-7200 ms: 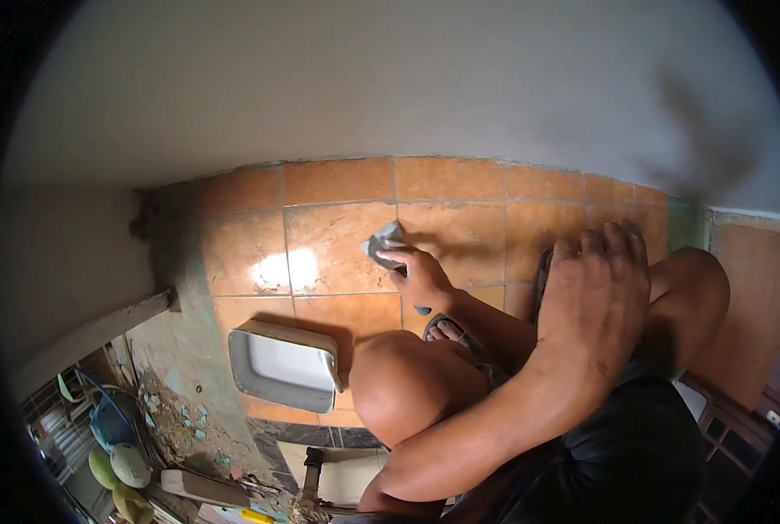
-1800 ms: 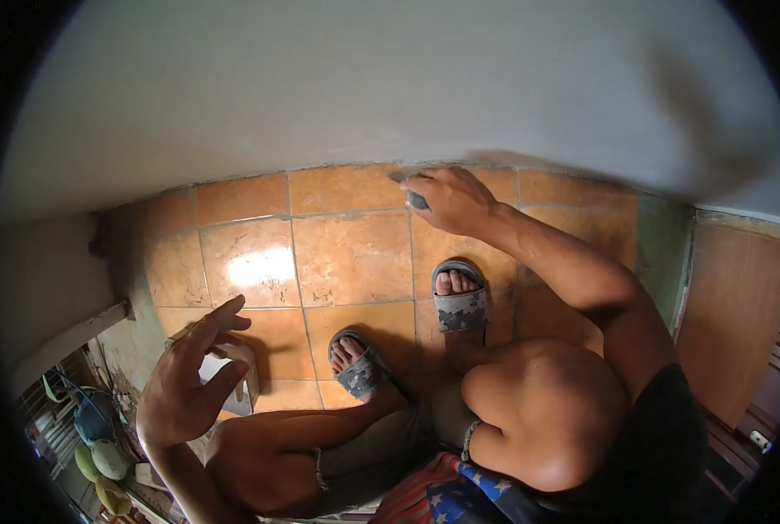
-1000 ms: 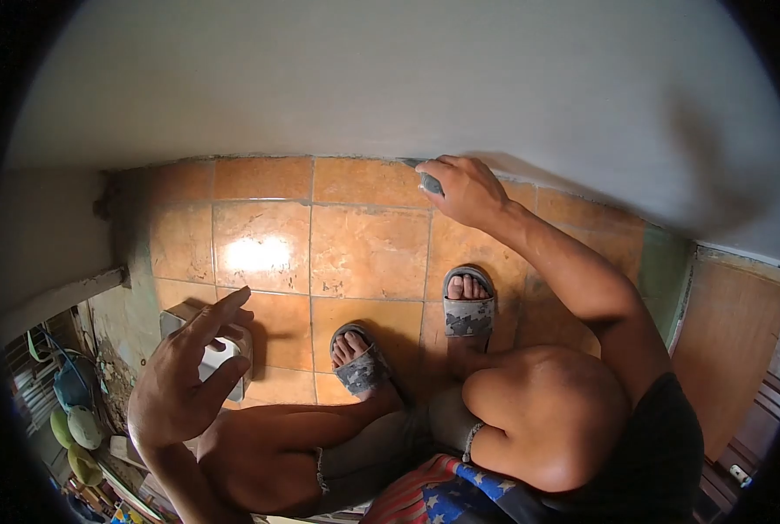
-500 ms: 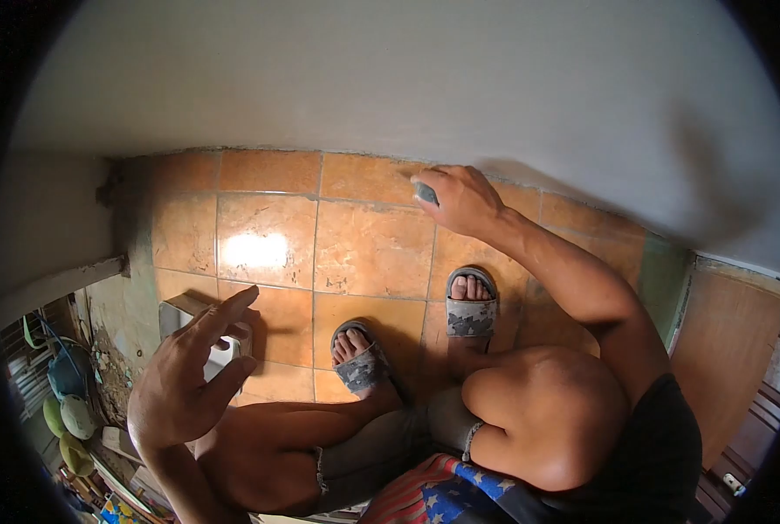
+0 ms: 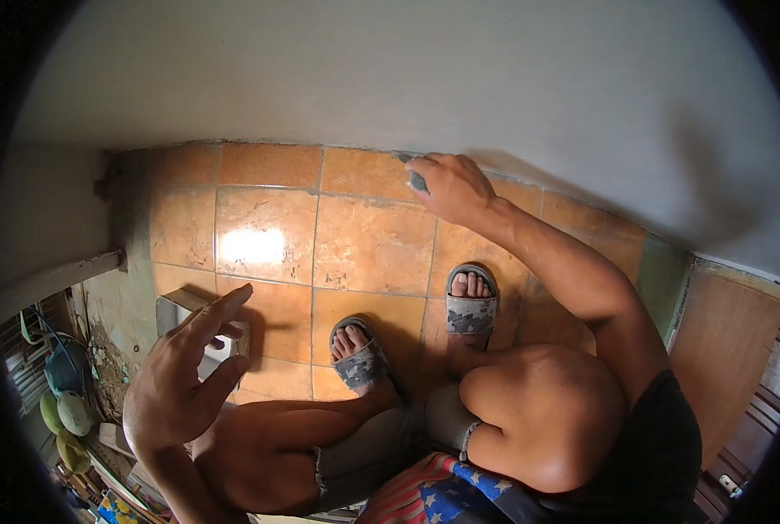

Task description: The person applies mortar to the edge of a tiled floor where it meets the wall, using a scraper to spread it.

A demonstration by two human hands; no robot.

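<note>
Squatting on an orange tiled floor, one hand wiping at the base of the wall.

At lower left the left hand (image 5: 180, 375) hangs loose, fingers spread, empty, above a white tub (image 5: 202, 336). Mid-frame, two grey sandals (image 5: 470, 307) point toward the wall. Farther up, at upper centre, the right hand (image 5: 451, 185) pinches a small grey sponge (image 5: 414, 178) against the tiled floor (image 5: 372, 249) where it meets the wall (image 5: 390, 79); the sponge's long axis runs diagonally, its far end pointing up-left.

Orange floor tiles (image 5: 372, 249), grey wall (image 5: 390, 79), grey camouflage-patterned sandals (image 5: 471, 316).
</note>
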